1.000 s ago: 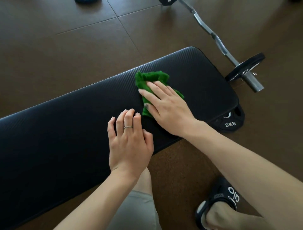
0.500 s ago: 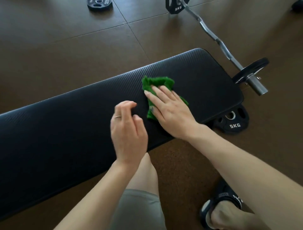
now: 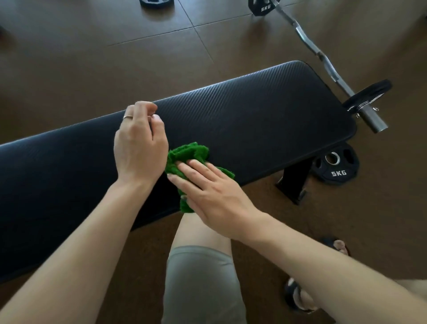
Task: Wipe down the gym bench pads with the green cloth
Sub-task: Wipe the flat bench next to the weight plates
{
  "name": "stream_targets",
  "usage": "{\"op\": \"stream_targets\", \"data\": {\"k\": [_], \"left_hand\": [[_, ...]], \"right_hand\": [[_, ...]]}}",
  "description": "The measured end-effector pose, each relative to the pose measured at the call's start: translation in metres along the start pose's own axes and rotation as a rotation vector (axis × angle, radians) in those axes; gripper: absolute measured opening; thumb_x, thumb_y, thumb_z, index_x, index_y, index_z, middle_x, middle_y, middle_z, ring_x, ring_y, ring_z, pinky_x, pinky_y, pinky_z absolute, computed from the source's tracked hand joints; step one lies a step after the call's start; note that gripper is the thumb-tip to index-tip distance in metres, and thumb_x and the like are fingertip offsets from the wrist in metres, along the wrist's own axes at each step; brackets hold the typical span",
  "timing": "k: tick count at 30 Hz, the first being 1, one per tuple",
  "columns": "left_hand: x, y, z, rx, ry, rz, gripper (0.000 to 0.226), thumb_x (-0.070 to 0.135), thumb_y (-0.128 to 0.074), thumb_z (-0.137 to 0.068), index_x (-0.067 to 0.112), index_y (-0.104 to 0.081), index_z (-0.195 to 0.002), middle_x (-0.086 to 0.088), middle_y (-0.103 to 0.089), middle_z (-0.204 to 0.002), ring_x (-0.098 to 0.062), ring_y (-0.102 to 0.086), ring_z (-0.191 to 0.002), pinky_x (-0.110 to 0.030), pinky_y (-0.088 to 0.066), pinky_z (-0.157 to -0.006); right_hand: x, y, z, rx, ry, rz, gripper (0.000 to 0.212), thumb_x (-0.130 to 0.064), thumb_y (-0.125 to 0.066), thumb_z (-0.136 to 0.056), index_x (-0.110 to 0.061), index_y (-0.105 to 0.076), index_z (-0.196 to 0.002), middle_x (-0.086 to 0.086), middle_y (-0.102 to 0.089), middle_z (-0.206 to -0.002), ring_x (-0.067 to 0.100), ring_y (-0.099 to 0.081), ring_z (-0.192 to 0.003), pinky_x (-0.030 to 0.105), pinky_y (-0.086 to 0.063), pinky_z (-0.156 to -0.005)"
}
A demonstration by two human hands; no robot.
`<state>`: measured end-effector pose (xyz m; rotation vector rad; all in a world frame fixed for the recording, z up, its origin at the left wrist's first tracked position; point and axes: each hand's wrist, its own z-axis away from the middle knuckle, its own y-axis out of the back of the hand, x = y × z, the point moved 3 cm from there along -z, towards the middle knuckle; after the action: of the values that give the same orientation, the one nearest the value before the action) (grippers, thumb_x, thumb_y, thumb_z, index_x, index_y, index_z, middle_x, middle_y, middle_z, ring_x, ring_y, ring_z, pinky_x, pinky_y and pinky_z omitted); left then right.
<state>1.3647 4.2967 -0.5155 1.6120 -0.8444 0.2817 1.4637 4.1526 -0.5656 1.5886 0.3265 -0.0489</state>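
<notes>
A: Starting biggest: brown rubber-tile gym floor (image 3: 69,57), seams visible at 12 o'clock.

B: Next?

A: Long black ribbed-vinyl bench pad (image 3: 254,111), running from 9 o'clock up toward 2 o'clock. Black metal bench foot (image 3: 293,182) shows under its near edge at 3 o'clock.

B: Person?

A: Two bare forearms coming in from 6 o'clock, a knee in grey shorts (image 3: 201,277) between them, dark slide sandal (image 3: 298,298) at 5 o'clock.

B: Weights?

A: Chrome curl bar (image 3: 323,57) at 1 o'clock, with a black plate (image 3: 367,97) on its near end. Flat black rubber plate marked 5KG (image 3: 336,166) on the floor at 3 o'clock, just beside the bench foot. Another plate (image 3: 156,2), cut off, at 12 o'clock.

B: Hands?

A: Right hand (image 3: 212,192), fingers straight and flat, pressing down on the crumpled green terry cloth (image 3: 187,152). Left hand (image 3: 138,143) is over the pad just at 10 o'clock of the cloth, fingers curled in loosely, holding nothing, thin ring on one finger. Can't tell if it touches the pad.

B: Cloth position?

A: On the pad near its near edge, roughly frame centre, partly under the right fingers, lower end hanging by the knee.
</notes>
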Motion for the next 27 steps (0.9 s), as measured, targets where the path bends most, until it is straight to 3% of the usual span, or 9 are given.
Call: {"op": "stream_targets", "data": {"k": [3, 7, 10, 14, 17, 20, 23, 25, 27], "left_hand": [[0.006, -0.003, -0.002, -0.023, -0.041, 0.003, 0.029, 0.023, -0.04, -0.106, 0.012, -0.059, -0.125, -0.008, -0.061, -0.123, -0.026, -0.059, -0.102, -0.049, -0.049, -0.091], [0.011, -0.011, 0.006, -0.048, -0.077, 0.029, 0.031, 0.025, -0.04, -0.106, 0.013, -0.059, -0.128, -0.006, -0.063, -0.124, -0.021, -0.061, -0.104, -0.052, -0.05, -0.096], [0.016, -0.017, 0.006, -0.054, -0.091, 0.06, 0.032, 0.024, -0.039, -0.105, 0.015, -0.055, -0.131, -0.004, -0.063, -0.126, -0.023, -0.061, -0.109, -0.053, -0.049, -0.098], [0.029, -0.019, -0.001, -0.112, -0.141, 0.069, 0.036, 0.024, -0.038, -0.102, 0.017, -0.052, -0.134, -0.004, -0.062, -0.129, -0.023, -0.059, -0.114, -0.051, -0.048, -0.098], [0.033, -0.015, -0.01, -0.141, -0.181, 0.071, 0.033, 0.019, -0.04, -0.103, 0.018, -0.053, -0.134, -0.002, -0.061, -0.13, -0.021, -0.059, -0.112, -0.047, -0.049, -0.096], [0.036, -0.021, -0.015, -0.256, -0.116, 0.17, 0.032, 0.015, -0.043, -0.102, 0.023, -0.056, -0.13, 0.004, -0.062, -0.127, -0.015, -0.059, -0.112, -0.037, -0.048, -0.098], [0.044, -0.038, -0.018, -0.494, 0.041, 0.335, 0.029, 0.02, -0.044, -0.101, 0.033, -0.064, -0.118, 0.011, -0.067, -0.122, -0.008, -0.059, -0.116, -0.022, -0.043, -0.099], [0.048, -0.049, -0.018, -0.599, 0.067, 0.347, 0.029, 0.031, -0.042, -0.096, 0.036, -0.066, -0.112, 0.012, -0.069, -0.117, -0.008, -0.06, -0.115, -0.029, -0.044, -0.102], [0.048, -0.054, -0.016, -0.607, 0.011, 0.271, 0.031, 0.031, -0.04, -0.098, 0.031, -0.067, -0.112, 0.009, -0.068, -0.113, -0.01, -0.06, -0.11, -0.035, -0.046, -0.101]], "right_hand": [[0.051, 0.01, 0.026, -0.046, 0.046, 0.136, 0.053, -0.031, -0.042, -0.106, -0.025, -0.034, -0.158, 0.006, -0.034, -0.164, 0.028, -0.032, -0.151, 0.042, -0.024, -0.124], [0.126, 0.038, 0.027, 0.05, -0.297, 0.106, 0.052, -0.036, -0.03, -0.107, -0.021, -0.038, -0.156, 0.01, -0.038, -0.162, 0.032, -0.033, -0.15, 0.05, -0.03, -0.122], [0.102, 0.029, -0.011, 0.121, -0.447, 0.061, 0.052, -0.031, -0.031, -0.105, -0.018, -0.042, -0.154, 0.012, -0.036, -0.162, 0.035, -0.031, -0.15, 0.049, -0.025, -0.123], [0.025, 0.004, -0.02, 0.087, -0.184, -0.069, 0.048, -0.024, -0.041, -0.106, -0.021, -0.041, -0.154, 0.008, -0.032, -0.165, 0.03, -0.024, -0.154, 0.047, -0.019, -0.125], [0.03, 0.016, 0.001, 0.024, 0.005, -0.101, 0.047, -0.022, -0.047, -0.106, -0.025, -0.042, -0.153, 0.004, -0.035, -0.163, 0.024, -0.025, -0.154, 0.039, -0.021, -0.124], [0.055, 0.037, 0.011, 0.034, -0.008, -0.375, 0.038, -0.018, -0.047, -0.107, -0.022, -0.054, -0.144, 0.0, -0.053, -0.149, 0.014, -0.044, -0.141, 0.027, -0.039, -0.116], [0.077, 0.049, 0.0, 0.168, -0.376, -0.874, 0.026, -0.018, -0.046, -0.108, -0.023, -0.06, -0.129, -0.007, -0.067, -0.126, 0.004, -0.061, -0.118, 0.02, -0.051, -0.096], [0.087, 0.047, -0.013, 0.155, -0.524, -1.07, 0.023, -0.021, -0.046, -0.108, -0.021, -0.059, -0.127, -0.008, -0.071, -0.118, 0.003, -0.065, -0.112, 0.029, -0.052, -0.1], [0.086, 0.049, -0.02, 0.081, -0.488, -1.021, 0.026, -0.028, -0.047, -0.107, -0.023, -0.058, -0.13, -0.01, -0.07, -0.118, 0.004, -0.064, -0.11, 0.034, -0.051, -0.099]]}}
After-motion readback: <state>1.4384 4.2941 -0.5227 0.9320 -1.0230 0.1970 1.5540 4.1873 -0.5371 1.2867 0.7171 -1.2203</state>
